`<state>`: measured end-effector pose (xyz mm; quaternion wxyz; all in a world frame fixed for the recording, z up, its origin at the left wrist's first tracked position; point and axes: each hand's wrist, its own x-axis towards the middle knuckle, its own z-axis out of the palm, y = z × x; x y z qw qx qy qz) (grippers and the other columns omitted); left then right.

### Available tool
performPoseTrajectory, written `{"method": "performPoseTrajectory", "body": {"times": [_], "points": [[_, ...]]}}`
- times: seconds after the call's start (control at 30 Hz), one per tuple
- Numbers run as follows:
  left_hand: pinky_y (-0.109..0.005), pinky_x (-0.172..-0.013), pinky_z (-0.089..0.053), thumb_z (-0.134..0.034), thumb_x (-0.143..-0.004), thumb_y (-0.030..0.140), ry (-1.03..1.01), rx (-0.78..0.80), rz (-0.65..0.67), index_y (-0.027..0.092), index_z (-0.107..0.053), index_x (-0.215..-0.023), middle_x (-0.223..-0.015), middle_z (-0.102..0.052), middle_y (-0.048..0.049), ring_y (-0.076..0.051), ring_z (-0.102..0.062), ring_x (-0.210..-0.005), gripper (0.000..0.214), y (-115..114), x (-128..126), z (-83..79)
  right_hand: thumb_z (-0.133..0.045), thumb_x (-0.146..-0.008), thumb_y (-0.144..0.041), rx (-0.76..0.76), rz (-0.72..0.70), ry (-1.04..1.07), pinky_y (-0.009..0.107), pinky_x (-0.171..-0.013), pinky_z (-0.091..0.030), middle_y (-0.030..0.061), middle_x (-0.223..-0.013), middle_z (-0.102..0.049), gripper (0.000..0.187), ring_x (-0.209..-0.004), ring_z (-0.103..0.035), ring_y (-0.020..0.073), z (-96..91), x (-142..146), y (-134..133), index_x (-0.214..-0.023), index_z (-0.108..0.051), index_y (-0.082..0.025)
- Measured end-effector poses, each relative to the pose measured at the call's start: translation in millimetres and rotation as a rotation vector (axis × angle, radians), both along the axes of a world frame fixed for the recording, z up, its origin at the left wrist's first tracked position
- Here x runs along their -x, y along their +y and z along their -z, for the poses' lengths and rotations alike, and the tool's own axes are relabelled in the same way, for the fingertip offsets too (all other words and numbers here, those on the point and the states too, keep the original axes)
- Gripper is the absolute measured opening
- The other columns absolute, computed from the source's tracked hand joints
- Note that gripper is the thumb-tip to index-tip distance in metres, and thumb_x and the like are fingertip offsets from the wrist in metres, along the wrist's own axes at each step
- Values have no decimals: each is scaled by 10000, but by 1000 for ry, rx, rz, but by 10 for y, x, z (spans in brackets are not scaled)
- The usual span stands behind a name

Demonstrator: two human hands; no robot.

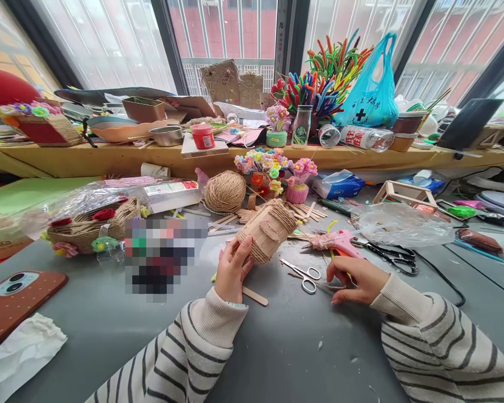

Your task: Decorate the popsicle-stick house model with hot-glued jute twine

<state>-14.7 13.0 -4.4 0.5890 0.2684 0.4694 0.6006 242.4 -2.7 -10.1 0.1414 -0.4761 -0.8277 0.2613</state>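
Observation:
My left hand (231,271) is closed around a small craft piece made of wooden craft sticks (267,230), with twine wrapped round both ends and a short twine-covered bar on its face. It is tilted and raised above the grey table. My right hand (357,279) is low over the table, fingers curled, with a thin strand of twine (325,287) running to its fingertips. Between the hands lie small silver scissors (299,270), blades pointing left. A loose craft stick (255,296) lies beside my left wrist. Behind my right hand rests a pink glue gun (334,240).
A ball of twine (225,191) sits behind the craft piece, near crocheted flowers (269,162). Black-handled scissors (397,257) and a plastic bag (403,224) lie at the right. A phone (21,305) and crumpled tissue (29,352) are at the left. A cluttered ledge (130,159) runs behind.

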Motion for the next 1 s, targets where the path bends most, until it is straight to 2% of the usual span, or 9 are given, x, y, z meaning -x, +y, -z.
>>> {"method": "performPoseTrajectory", "body": {"times": [0.13,0.23,0.33,0.43,0.53,0.7,0.83,0.93,1.0], "points": [[-193,-636,-496,-747,-563,501,7,-3,-8,211,-625,-979,-1117,-612,-47,-158,-605,-914,521,-6,-4,-8,-530,-782,-563,-78,-58,11,274,-604,-410,24,-683,-520,404,-645,-460,130,-19,36,-8,-655,-649,-198],[-191,-642,-492,-746,-565,503,12,-10,-2,211,-632,-969,-1103,-620,-49,-163,-608,-917,511,-11,-3,-13,-511,-828,-489,-216,-89,57,323,-699,-429,60,-740,-581,350,-748,-495,166,-40,109,-40,-703,-681,-209],[-200,-656,-491,-742,-568,514,18,-13,9,207,-617,-990,-1147,-609,-60,-180,-602,-951,537,-10,5,-9,-495,-864,-380,-331,-91,176,329,-722,-438,64,-757,-621,277,-751,-525,163,-48,187,-78,-729,-658,-201],[-209,-659,-489,-738,-570,519,23,-21,24,203,-604,-995,-1149,-608,-65,-186,-597,-953,546,-11,11,-9,-446,-888,-326,-292,-14,277,305,-709,-443,39,-694,-621,244,-682,-540,143,-56,229,-103,-769,-616,-197],[-217,-663,-484,-749,-552,516,25,-30,19,194,-611,-978,-1091,-627,-66,-183,-603,-925,551,-17,4,-17,-433,-888,-377,-230,102,325,273,-650,-438,16,-645,-598,270,-615,-522,127,-74,235,-114,-775,-595,-193],[-259,-727,-488,-768,-531,498,56,-47,-18,185,-603,-1004,-1077,-630,-73,-212,-597,-978,591,-24,-7,-4,-494,-818,-540,-190,157,433,266,-607,-416,7,-582,-544,419,-590,-485,122,-108,226,-135,-592,-557,-193],[-292,-823,-474,-785,-528,458,165,-150,3,168,-566,-1020,-1093,-616,-91,-229,-588,-1014,612,-53,-8,-5,-421,-829,-604,-103,264,581,257,-501,-361,-18,-517,-459,480,-487,-387,97,-148,227,-149,-674,-620,-196],[-309,-844,-475,-801,-516,389,219,-227,44,162,-530,-1033,-1084,-604,-102,-227,-588,-1002,627,-115,-40,-40,-403,-785,-684,-76,396,690,241,-397,-274,-55,-466,-338,513,-411,-288,80,-175,229,-141,-673,-560,-208],[-319,-852,-479,-805,-510,339,252,-263,66,168,-536,-1020,-1095,-594,-104,-236,-579,-1020,602,-165,-75,-63,-373,-769,-719,-83,424,715,242,-384,-278,-45,-458,-366,545,-405,-314,83,-186,231,-134,-601,-487,-213]]}}
